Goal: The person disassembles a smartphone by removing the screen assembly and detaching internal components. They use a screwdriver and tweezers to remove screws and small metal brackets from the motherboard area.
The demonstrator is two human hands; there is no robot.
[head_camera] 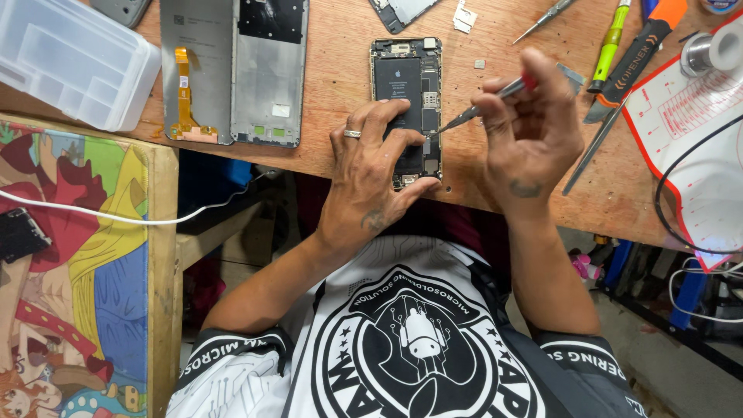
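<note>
Black-and-white printed shirt, silver ring, wrist tattoos

White-red printed sheet at bench's right edge
</note>
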